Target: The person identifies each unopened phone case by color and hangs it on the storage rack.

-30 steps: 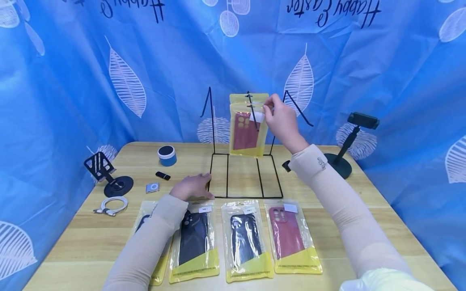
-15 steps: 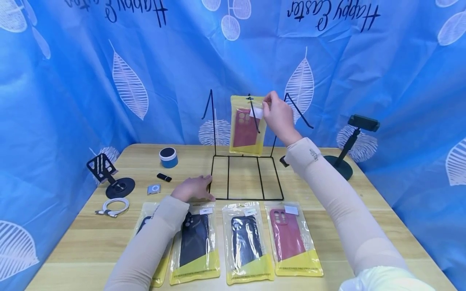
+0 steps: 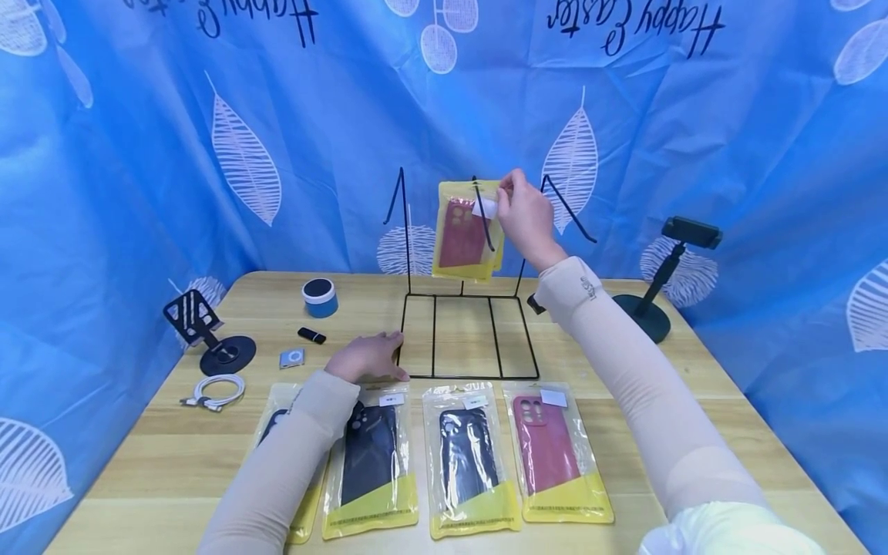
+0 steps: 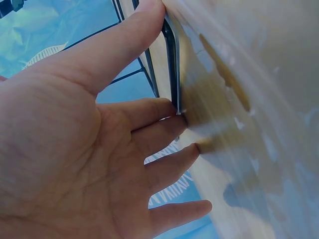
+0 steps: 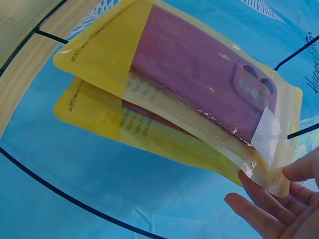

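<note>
My right hand (image 3: 529, 220) pinches the upper right corner of a clear and yellow pouch holding a red phone case (image 3: 461, 239). The pouch hangs on the middle prong of a black wire rack (image 3: 472, 378). In the right wrist view its bottom tilts outward, and a second yellow pouch (image 5: 97, 107) hangs right behind it. My left hand (image 3: 368, 358) rests at the rack base's left front corner. Seen from the left wrist, its fingers are extended, with the thumb and index fingertips at the black wire (image 4: 174, 69).
Pouched phone cases lie in a row up front: a red one (image 3: 548, 455), dark ones (image 3: 468, 455) and another partly under my left sleeve. At left are a phone stand (image 3: 225, 354), a white cable (image 3: 218, 391) and a blue jar (image 3: 319, 299); a dark stand (image 3: 648, 308) is at right.
The pouch in my right hand has slid back along the prong, now covering most of the one behind, and its lower end has swung up and left. The left hand stays put.
</note>
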`<state>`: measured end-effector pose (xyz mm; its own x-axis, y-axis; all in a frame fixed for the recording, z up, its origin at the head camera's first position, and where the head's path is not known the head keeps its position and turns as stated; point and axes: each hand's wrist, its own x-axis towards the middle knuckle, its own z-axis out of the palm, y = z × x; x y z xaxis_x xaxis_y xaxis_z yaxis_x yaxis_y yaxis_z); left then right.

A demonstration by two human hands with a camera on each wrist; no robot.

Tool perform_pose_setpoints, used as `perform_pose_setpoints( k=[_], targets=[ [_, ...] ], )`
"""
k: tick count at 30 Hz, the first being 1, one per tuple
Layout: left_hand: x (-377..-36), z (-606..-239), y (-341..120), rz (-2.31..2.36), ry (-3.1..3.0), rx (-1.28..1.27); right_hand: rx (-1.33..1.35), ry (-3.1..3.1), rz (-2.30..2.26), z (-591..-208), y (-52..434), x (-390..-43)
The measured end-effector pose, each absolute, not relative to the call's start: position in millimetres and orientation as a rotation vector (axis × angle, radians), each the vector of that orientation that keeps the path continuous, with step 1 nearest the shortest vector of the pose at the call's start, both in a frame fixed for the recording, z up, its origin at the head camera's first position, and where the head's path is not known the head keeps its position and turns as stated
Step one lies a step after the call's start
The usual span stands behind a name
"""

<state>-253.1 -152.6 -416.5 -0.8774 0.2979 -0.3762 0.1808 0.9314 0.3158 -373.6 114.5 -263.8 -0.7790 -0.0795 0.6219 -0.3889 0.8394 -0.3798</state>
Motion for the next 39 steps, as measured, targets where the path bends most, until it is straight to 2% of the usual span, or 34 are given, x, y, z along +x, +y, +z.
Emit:
perform_pose_setpoints(
  k=[12,17,24,28,32,39],
  targets=[
    [-254.6,-414.8,-152.0,0.382,2.668,0.351,0.383,-2.573,0.822,-290.4,142.1,-349.7],
    [-255.0,-414.4,-151.9,0.383,2.667,0.347,0.442,-2.745,0.682,-311.5,157.1,-316.0],
    [-254.2,-414.5,-152.4,0.390,2.656,0.344,0.685,-3.099,0.349,-348.0,190.0,-259.3],
    [-253.8,-414.8,-151.9,0.389,2.656,0.338,0.721,-3.284,0.244,-371.2,211.9,-238.5],
    [-254.0,-414.9,-150.9,0.388,2.654,0.339,0.689,-3.399,0.246,-388.1,230.9,-229.0],
    [-253.7,-415.3,-152.5,0.402,2.651,0.338,0.594,-3.522,0.508,-406.4,248.6,-225.7]
  ],
)
